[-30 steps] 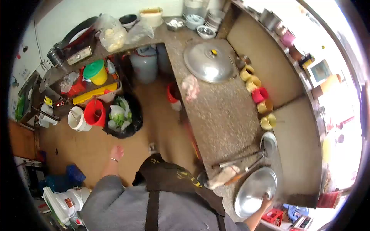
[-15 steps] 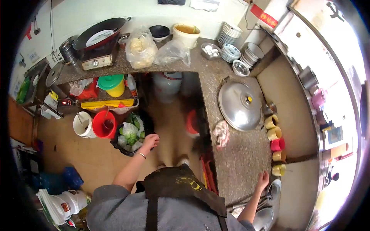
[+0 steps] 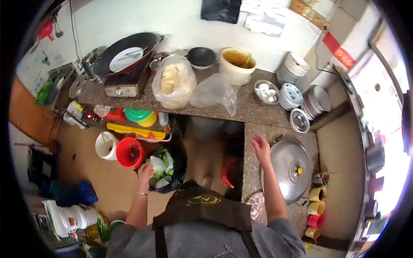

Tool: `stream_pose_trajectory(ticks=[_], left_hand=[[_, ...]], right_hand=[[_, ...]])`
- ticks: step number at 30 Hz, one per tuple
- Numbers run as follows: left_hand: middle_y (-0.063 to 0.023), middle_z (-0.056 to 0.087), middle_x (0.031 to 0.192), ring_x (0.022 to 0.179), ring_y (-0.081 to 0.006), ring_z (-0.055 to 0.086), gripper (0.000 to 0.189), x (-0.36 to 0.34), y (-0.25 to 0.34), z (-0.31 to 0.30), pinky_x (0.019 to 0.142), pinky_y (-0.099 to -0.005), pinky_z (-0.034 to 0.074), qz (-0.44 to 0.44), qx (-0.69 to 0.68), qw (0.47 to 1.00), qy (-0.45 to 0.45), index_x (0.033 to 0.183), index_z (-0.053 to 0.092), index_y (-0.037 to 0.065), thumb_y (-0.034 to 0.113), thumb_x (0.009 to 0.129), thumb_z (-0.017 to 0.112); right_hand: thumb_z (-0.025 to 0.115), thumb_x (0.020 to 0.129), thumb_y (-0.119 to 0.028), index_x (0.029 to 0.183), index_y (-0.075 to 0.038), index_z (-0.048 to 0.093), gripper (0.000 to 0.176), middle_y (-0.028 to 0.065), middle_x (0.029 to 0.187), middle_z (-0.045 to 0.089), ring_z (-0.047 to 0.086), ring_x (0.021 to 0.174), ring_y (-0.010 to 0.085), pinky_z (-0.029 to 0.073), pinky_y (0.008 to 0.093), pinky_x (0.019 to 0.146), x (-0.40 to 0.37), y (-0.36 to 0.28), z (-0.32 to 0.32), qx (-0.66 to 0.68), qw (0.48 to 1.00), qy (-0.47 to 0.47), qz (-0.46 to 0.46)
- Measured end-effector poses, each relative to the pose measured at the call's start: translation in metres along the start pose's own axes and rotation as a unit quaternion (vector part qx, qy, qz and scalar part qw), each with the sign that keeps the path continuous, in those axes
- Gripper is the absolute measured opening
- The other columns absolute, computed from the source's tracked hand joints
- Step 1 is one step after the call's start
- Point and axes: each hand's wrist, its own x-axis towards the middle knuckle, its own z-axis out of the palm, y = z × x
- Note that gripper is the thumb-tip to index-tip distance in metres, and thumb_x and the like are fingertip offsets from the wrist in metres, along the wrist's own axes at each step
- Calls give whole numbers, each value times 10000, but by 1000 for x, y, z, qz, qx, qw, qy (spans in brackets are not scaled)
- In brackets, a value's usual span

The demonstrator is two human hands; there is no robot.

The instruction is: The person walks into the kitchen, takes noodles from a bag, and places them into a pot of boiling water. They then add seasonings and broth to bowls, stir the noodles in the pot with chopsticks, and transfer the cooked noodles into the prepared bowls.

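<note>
My left hand (image 3: 146, 172) hangs beside the lined black bin (image 3: 180, 167), at its left edge. Its fingers are loosely bent, with nothing visible in them. Inside the bin lie green leaves and white netting (image 3: 159, 163). A red bucket (image 3: 130, 152) stands just beyond that hand. My right hand (image 3: 260, 148) is raised over the stone counter, left of a large round metal lid (image 3: 286, 172). Its fingers are slightly curved and apart, holding nothing. A striped cloth (image 3: 257, 204) lies beside my right forearm, partly hidden by it.
Along the back counter stand a wok (image 3: 124, 56) on a burner, bagged dough-coloured food (image 3: 172, 81), a crumpled plastic bag (image 3: 215, 94), and a tub of brown liquid (image 3: 236, 66). Stacked bowls (image 3: 293, 69) fill the corner. Mugs (image 3: 316, 208) line the right. A white bucket (image 3: 106, 145) is on the floor.
The view has moved closer to the back counter. My right hand has gone from the counter's near end to beside the lid. My left hand has shifted from the bin's right to its left.
</note>
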Motion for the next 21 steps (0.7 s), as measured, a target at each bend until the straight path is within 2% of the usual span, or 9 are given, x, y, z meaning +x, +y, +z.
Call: stream_pose_trajectory(ticks=[3, 5, 7, 11, 13, 15, 17, 18, 21], left_hand=[[-4, 587, 886, 793, -95, 554, 262, -11, 62, 30, 697, -221, 445, 92, -46, 993, 55, 1051, 579, 64, 233, 856, 625], [-6, 591, 907, 804, -87, 551, 217, -8, 108, 55, 710, -217, 452, 150, -40, 987, 42, 1030, 591, 33, 175, 868, 615], [-10, 595, 937, 847, -82, 555, 196, 12, 148, 77, 752, -230, 459, 271, 36, 962, 12, 1037, 590, 7, 126, 881, 594], [-100, 621, 1014, 907, -167, 601, 235, 55, 249, 144, 801, -278, 466, 391, 130, 909, -65, 1050, 587, -12, 98, 846, 618], [-160, 613, 1047, 939, -260, 610, 335, 98, 288, 175, 828, -324, 469, 475, 241, 841, -94, 1051, 590, -9, 184, 791, 676], [-179, 617, 1016, 950, -316, 599, 508, 155, 297, 204, 827, -370, 472, 485, 376, 786, -67, 1108, 571, 6, 318, 733, 711], [-186, 621, 1014, 939, -341, 600, 580, 189, 310, 225, 810, -405, 473, 311, 562, 752, -145, 1195, 518, 5, 316, 732, 675], [-186, 621, 1014, 939, -341, 600, 580, 206, 302, 234, 810, -405, 473, 301, 556, 761, -145, 1195, 518, 5, 316, 732, 675], [-181, 624, 1008, 903, -346, 611, 572, 225, 275, 258, 781, -414, 481, 334, 566, 714, -242, 1240, 466, -2, 214, 731, 615]], right_hand=[[585, 869, -108, 1167, -10, 536, 318, 96, 1020, 617, 593, 897, 151, 478, 279, 772, 72, -52, 52, -25, 997, -66, -11], [578, 874, -107, 1147, -5, 546, 293, 94, 1013, 620, 595, 902, 158, 476, 285, 784, 110, -70, 84, 56, 991, -113, -50], [574, 877, -106, 1139, -6, 551, 282, 90, 1014, 622, 595, 904, 158, 475, 283, 787, 142, -84, 114, 57, 985, -155, -54], [567, 884, -114, 1116, -4, 570, 258, 102, 1016, 629, 594, 918, 163, 471, 287, 797, 196, -119, 169, 37, 966, -243, -78], [563, 887, -122, 1103, -5, 580, 246, 110, 1008, 633, 599, 916, 168, 471, 291, 792, 226, -132, 197, -1, 959, -264, -98], [558, 890, -130, 1089, -6, 589, 236, 119, 1001, 638, 604, 915, 173, 472, 296, 787, 259, -147, 227, -41, 949, -291, -119], [521, 918, -121, 1090, 10, 584, 224, 68, 994, 630, 577, 933, 120, 447, 261, 824, 284, -158, 256, -67, 934, -340, -88], [514, 918, -104, 1089, 13, 581, 218, 75, 988, 630, 576, 938, 122, 444, 257, 824, 297, -160, 270, -64, 926, -350, -124], [516, 916, -101, 1086, 18, 582, 218, 72, 985, 630, 571, 949, 123, 443, 255, 825, 320, -173, 302, -66, 923, -363, -111]])
